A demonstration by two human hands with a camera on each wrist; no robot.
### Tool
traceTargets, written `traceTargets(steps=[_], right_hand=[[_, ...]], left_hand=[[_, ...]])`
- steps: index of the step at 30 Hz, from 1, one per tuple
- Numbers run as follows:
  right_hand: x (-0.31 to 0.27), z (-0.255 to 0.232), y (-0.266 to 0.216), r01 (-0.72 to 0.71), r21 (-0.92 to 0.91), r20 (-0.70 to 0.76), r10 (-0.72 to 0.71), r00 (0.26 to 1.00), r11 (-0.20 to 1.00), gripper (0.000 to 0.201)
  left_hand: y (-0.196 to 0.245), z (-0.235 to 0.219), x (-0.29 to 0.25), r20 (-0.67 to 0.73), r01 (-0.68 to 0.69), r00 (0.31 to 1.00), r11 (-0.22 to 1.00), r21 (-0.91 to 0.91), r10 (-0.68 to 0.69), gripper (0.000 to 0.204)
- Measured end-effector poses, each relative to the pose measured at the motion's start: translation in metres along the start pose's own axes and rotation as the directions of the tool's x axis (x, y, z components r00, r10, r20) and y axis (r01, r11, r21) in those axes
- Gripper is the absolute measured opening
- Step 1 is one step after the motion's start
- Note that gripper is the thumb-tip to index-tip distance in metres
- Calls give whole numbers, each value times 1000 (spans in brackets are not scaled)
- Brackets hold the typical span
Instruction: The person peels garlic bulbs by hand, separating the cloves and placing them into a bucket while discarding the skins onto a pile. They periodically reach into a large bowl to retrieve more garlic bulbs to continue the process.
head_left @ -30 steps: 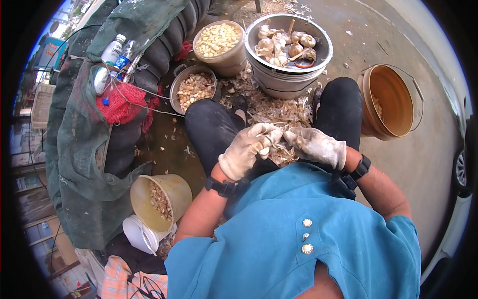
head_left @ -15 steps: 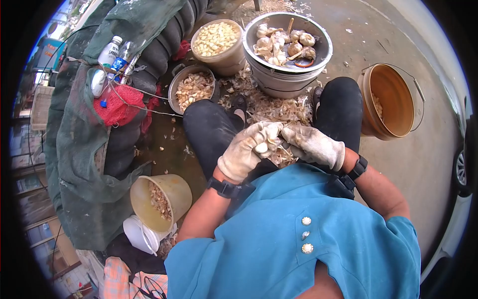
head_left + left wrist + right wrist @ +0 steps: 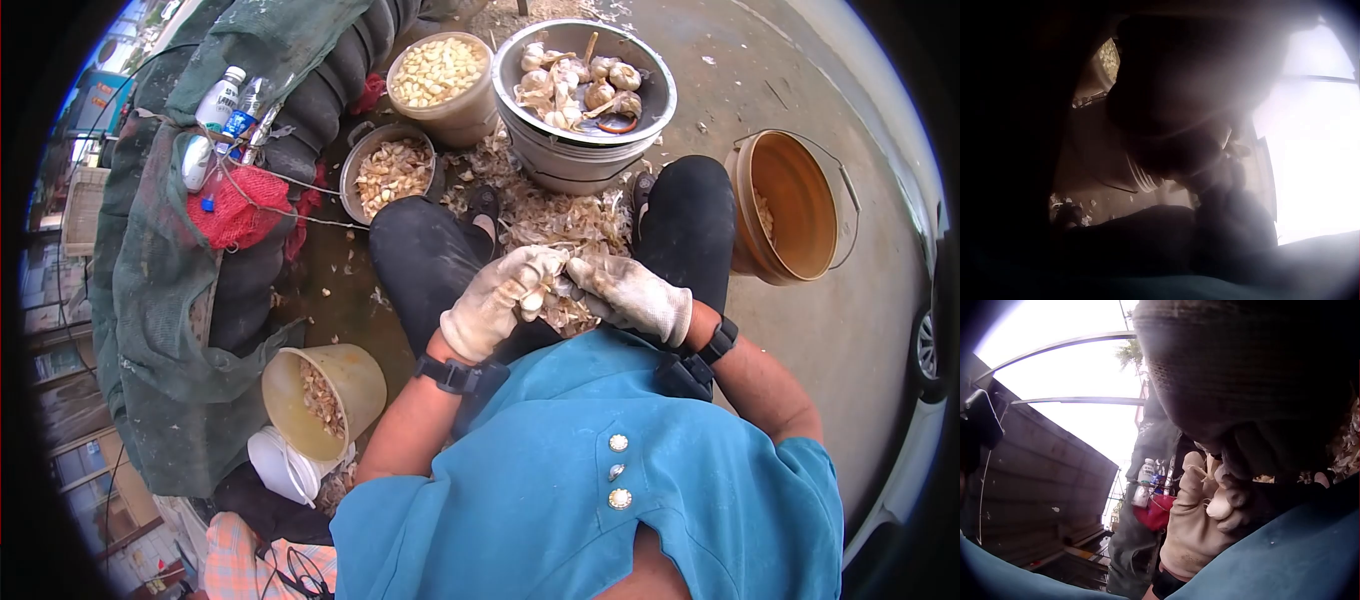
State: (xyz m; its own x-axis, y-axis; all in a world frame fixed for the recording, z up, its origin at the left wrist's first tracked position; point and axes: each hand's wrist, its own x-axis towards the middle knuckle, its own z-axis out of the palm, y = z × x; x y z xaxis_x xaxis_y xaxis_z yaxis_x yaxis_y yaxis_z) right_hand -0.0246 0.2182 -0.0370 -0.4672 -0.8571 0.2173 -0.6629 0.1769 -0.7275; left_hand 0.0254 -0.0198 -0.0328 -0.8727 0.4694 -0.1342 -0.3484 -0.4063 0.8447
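Both hands wear whitish work gloves and meet over the lap in the head view. My left hand (image 3: 492, 305) curls its fingers around garlic cloves (image 3: 533, 299). In the right wrist view, a pale garlic clove (image 3: 1219, 508) shows between the left glove's curled fingers, with dry stalk-like bits by the thumb. My right hand (image 3: 640, 298) pinches at the same garlic from the other side, fingertips against the left hand's. The left wrist view is very dark, and the hands show there only as shadowed shapes.
Ahead stand a basin of whole garlic bulbs (image 3: 597, 92) on a bucket, a tub of peeled cloves (image 3: 437, 72) and a pot of unpeeled cloves (image 3: 393, 178). An orange bucket (image 3: 790, 205) is at right, a tipped cream bucket (image 3: 365, 385) at left. Garlic skins (image 3: 560, 228) litter the ground between the feet.
The hands stay together over the lap, with small finger movements around the garlic. The white clove in the left hand showed more plainly half a second ago.
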Motion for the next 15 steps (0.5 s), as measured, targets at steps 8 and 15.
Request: traceTargets(steps=[8,15], right_hand=[[26,-23,-32,-687,371,303,618,725,624,36],[15,-19,-33,-694,369,263,647,716,618,39]], left_hand=[[8,16,6,-140,53,990,991,119,-36,56],[13,16,9,-185,76,980,996,35,-68,52]])
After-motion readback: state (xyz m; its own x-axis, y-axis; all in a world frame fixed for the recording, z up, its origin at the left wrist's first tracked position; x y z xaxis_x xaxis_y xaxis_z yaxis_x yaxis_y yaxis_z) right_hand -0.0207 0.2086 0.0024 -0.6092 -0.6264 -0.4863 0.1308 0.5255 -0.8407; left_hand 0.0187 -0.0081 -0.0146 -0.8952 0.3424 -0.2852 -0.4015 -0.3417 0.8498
